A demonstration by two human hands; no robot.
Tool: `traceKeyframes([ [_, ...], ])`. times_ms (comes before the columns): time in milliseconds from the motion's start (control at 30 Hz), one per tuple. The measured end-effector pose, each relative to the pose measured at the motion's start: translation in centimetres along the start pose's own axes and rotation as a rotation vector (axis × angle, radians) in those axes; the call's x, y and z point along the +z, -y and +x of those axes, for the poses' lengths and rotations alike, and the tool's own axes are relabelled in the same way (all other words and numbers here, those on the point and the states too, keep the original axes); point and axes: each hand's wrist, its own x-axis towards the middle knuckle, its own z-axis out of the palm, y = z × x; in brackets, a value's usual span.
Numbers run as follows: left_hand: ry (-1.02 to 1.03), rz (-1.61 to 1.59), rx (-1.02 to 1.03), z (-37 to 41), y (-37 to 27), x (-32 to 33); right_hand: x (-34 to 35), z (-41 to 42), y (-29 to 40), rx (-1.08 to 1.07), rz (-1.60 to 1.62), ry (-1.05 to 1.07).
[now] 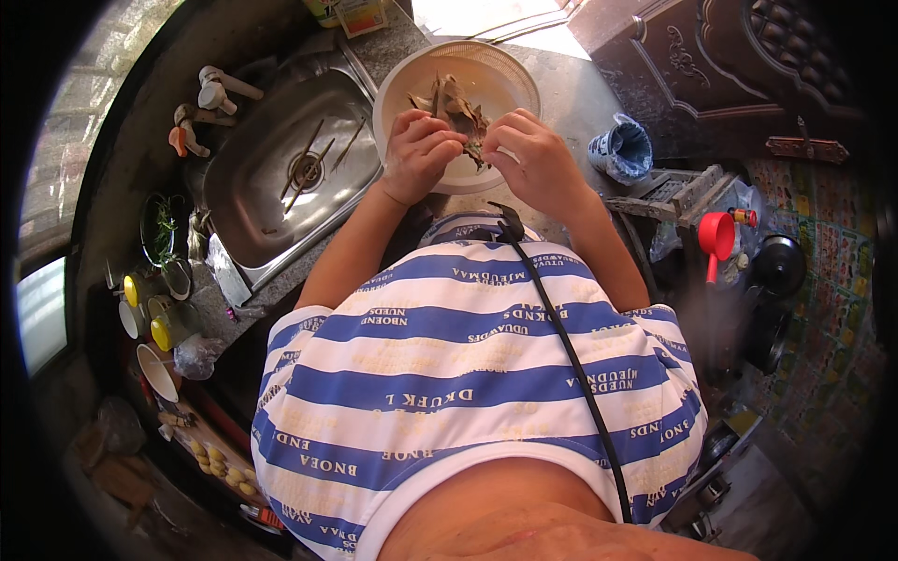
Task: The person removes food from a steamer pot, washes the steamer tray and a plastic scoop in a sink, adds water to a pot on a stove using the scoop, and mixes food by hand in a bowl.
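Observation:
A crumpled brown clump of what look like dried leaves (454, 105) is between my hands, over a white plastic basin (396, 84) and a strainer basket with a perforated rim (508, 63). My left hand (421, 151) grips the clump's left side, its fingers curled and partly hiding it. At the lower right end, where dark green bits show, my right hand (530, 158) pinches the edge between thumb and fingers. Left of the basin, a stainless steel sink (245, 210) has several thin brown stalks (302, 165) lying across its drain.
Two taps (217, 91) stand behind the sink. A flat, light-coloured blade-like object (228, 270) lies at its near left corner, with yellow-lidded jars (161, 333) farther left. On the right are a plastic-lined bin (621, 151), a wooden stool (673, 193) and a red ladle (715, 238).

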Motion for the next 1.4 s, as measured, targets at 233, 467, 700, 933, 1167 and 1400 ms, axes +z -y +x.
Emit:
traceKeyframes([
  [233,0.0,-0.002,-0.011,-0.2,0.0,-0.2,-0.5,-0.1,0.1,0.084,0.114,-0.102],
  [467,0.004,-0.002,-0.018,-0.2,0.0,-0.1,0.5,0.2,0.3,-0.052,-0.08,0.024],
  [700,0.007,-0.023,-0.034,-0.2,0.1,0.1,-0.3,-0.3,0.3,0.054,0.391,-0.152],
  [933,-0.017,-0.045,-0.046,0.6,0.2,0.3,-0.7,-0.3,0.6,0.234,0.841,-0.267],
  [1167,-0.096,-0.035,-0.042,0.7,0.2,0.3,-0.3,0.5,-1.8,0.325,0.354,-0.125],
  [1400,-0.08,-0.057,-0.057,0.8,0.3,0.2,0.2,0.2,-2.8,0.139,0.179,0.126],
])
